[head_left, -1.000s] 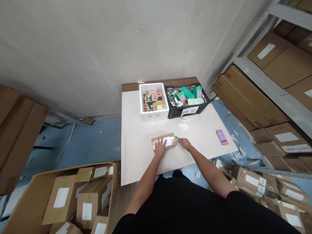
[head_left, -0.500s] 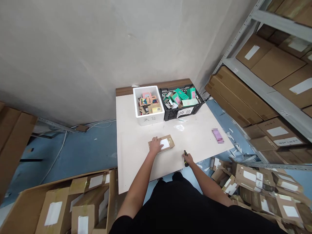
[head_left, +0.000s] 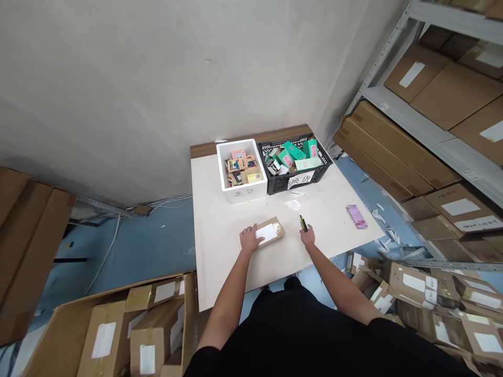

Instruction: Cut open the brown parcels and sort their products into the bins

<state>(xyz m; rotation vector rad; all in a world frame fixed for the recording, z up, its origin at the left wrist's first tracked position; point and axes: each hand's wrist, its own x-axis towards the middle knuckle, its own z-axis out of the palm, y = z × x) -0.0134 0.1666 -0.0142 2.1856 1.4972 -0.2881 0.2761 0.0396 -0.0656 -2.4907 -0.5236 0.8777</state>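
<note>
At frame center, open left hand (head_left: 250, 240) pins a light-looking, stiff parcel (head_left: 270, 232), graspable by its edges; right hand (head_left: 307, 238) clasps a cutter (head_left: 303, 223).

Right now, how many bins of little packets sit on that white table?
2. A white foam box stands near the white table's far edge; a black plastic mesh crate stands right beside it, on its right. Both hold small cartons. None looks hidden.

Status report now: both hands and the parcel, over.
Left hand flat on parcel, on white table. Right hand grips cutter, right of parcel, apart. Plastic scrap beyond, apart.
</note>
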